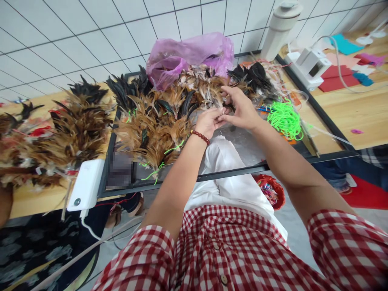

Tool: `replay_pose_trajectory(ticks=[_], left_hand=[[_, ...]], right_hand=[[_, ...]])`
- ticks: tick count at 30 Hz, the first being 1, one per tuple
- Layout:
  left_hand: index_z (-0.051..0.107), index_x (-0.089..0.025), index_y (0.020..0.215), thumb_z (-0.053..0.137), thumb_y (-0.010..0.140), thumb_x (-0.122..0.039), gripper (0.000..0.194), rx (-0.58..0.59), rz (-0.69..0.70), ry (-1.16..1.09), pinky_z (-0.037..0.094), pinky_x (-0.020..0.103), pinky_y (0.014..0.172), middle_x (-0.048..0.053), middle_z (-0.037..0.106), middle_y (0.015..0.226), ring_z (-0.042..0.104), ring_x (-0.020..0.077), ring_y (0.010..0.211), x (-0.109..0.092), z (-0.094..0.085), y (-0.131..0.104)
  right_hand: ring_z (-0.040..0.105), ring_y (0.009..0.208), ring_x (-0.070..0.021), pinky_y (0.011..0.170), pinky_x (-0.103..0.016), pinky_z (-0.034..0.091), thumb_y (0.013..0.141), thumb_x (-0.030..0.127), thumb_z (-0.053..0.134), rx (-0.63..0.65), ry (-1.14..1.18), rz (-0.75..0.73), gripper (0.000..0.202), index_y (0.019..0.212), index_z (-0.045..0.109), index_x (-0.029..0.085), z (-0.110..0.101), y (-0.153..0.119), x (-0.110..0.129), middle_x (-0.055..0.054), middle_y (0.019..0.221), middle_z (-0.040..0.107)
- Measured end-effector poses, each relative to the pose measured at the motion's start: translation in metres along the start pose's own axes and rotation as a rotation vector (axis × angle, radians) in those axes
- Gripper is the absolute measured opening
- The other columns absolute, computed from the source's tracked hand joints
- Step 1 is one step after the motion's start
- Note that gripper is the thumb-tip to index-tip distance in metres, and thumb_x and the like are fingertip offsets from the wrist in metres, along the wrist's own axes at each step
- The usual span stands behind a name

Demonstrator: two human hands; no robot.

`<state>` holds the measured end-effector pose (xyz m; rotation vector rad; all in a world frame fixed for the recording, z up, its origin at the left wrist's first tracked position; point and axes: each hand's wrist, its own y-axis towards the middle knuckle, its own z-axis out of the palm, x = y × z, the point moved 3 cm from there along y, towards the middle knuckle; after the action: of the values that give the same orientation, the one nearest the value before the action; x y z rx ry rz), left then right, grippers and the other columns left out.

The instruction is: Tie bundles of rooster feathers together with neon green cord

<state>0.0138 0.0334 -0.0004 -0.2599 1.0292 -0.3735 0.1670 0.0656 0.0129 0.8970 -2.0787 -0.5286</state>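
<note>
My left hand (209, 122), with a beaded bracelet at the wrist, has its fingers pinched together at the middle of the black-framed tray (169, 182). Something small and pale shows at its fingertips, too small to name. My right hand (241, 109) meets it there, thumb touching the left fingertips and the other fingers spread and curved. Just beyond both hands lie brown and white feathers (209, 91). Bundles of brown feathers (157, 125), some tied with green cord, fill the tray's left side. Bright green cord (283, 119) is heaped to the right.
A pink plastic bag (194, 52) and black feathers (254, 79) lie at the back. A white bottle (280, 30) and a white power strip (309, 66) stand at right. At left are a power bank (86, 184) and more feathers (79, 129). A red basket (280, 194) is below.
</note>
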Motion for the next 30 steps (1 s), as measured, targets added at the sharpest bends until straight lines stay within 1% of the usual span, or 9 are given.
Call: replay_pose_trajectory(ticks=[3, 5, 9, 12, 15, 17, 21, 25, 30], left_hand=[[0.074, -0.017, 0.095, 0.082, 0.083, -0.025, 0.017, -0.007, 0.024, -0.006, 0.058, 0.032, 0.102, 0.005, 0.081, 0.091, 0.077, 0.0141, 0.093, 0.000, 0.000, -0.001], [0.073, -0.017, 0.096, 0.080, 0.085, -0.026, 0.016, -0.033, 0.052, -0.031, 0.058, 0.032, 0.101, 0.005, 0.081, 0.092, 0.077, 0.0142, 0.095, -0.002, -0.001, -0.001], [0.074, -0.017, 0.094, 0.081, 0.084, -0.026, 0.016, -0.075, 0.063, -0.032, 0.058, 0.029, 0.097, 0.005, 0.081, 0.089, 0.078, 0.0154, 0.096, -0.005, -0.001, -0.003], [0.073, -0.015, 0.089, 0.084, 0.082, -0.024, 0.016, -0.016, 0.008, 0.045, 0.059, 0.028, 0.092, 0.006, 0.079, 0.080, 0.079, 0.0159, 0.089, -0.003, 0.002, -0.005], [0.072, -0.014, 0.086, 0.084, 0.081, -0.021, 0.015, 0.074, -0.044, 0.116, 0.060, 0.027, 0.088, 0.005, 0.078, 0.075, 0.078, 0.0154, 0.081, 0.001, 0.006, -0.007], [0.072, -0.015, 0.087, 0.083, 0.083, -0.020, 0.013, 0.121, -0.065, 0.138, 0.060, 0.028, 0.089, 0.005, 0.078, 0.075, 0.078, 0.0153, 0.081, 0.002, 0.008, -0.008], [0.072, -0.016, 0.095, 0.076, 0.089, -0.019, 0.009, 0.211, -0.074, 0.120, 0.059, 0.033, 0.099, 0.007, 0.082, 0.088, 0.079, 0.0168, 0.089, 0.000, 0.009, -0.011], [0.072, -0.016, 0.097, 0.070, 0.094, -0.025, 0.010, 0.265, -0.103, 0.120, 0.057, 0.040, 0.105, 0.010, 0.083, 0.098, 0.079, 0.0204, 0.100, 0.000, 0.009, -0.012], [0.073, -0.014, 0.095, 0.075, 0.090, -0.031, 0.018, 0.246, -0.132, 0.140, 0.054, 0.042, 0.109, 0.012, 0.082, 0.098, 0.078, 0.0227, 0.107, 0.002, 0.008, -0.011]], right_hand=[[0.067, 0.109, -0.0332, 0.094, -0.055, 0.058, 0.072, 0.082, 0.074, -0.030, -0.015, 0.012, 0.099, 0.152, 0.051, 0.029, 0.000, -0.001, -0.003, -0.014, 0.136, 0.065], [0.068, 0.105, -0.0322, 0.094, -0.054, 0.058, 0.069, 0.081, 0.077, -0.066, 0.012, 0.062, 0.097, 0.148, 0.057, 0.028, -0.002, 0.000, -0.004, -0.014, 0.133, 0.066], [0.069, 0.102, -0.0284, 0.092, -0.047, 0.059, 0.073, 0.080, 0.075, -0.123, 0.169, 0.229, 0.072, 0.119, 0.074, 0.025, -0.006, 0.002, -0.003, -0.011, 0.116, 0.073], [0.070, 0.091, -0.0229, 0.083, -0.039, 0.060, 0.078, 0.079, 0.071, -0.026, 0.436, 0.404, 0.060, 0.092, 0.077, 0.021, -0.005, 0.002, 0.000, -0.006, 0.090, 0.075], [0.067, 0.072, -0.0186, 0.067, -0.034, 0.059, 0.072, 0.074, 0.081, 0.150, 0.691, 0.547, 0.055, 0.076, 0.074, 0.019, 0.000, 0.000, 0.004, -0.003, 0.068, 0.069], [0.066, 0.067, -0.0174, 0.062, -0.032, 0.058, 0.064, 0.066, 0.090, 0.154, 0.787, 0.598, 0.051, 0.073, 0.074, 0.019, 0.001, -0.001, 0.006, -0.002, 0.064, 0.068], [0.069, 0.069, -0.0173, 0.061, -0.030, 0.059, 0.056, 0.055, 0.098, -0.004, 0.846, 0.649, 0.046, 0.072, 0.075, 0.019, 0.003, -0.001, 0.005, -0.002, 0.069, 0.072], [0.068, 0.068, -0.0163, 0.060, -0.029, 0.058, 0.056, 0.050, 0.099, -0.088, 0.814, 0.675, 0.042, 0.069, 0.074, 0.019, 0.005, -0.002, 0.000, 0.000, 0.068, 0.072], [0.068, 0.072, -0.0175, 0.062, -0.030, 0.058, 0.061, 0.056, 0.095, -0.038, 0.754, 0.659, 0.044, 0.071, 0.073, 0.019, 0.006, -0.003, -0.004, -0.001, 0.070, 0.070]])
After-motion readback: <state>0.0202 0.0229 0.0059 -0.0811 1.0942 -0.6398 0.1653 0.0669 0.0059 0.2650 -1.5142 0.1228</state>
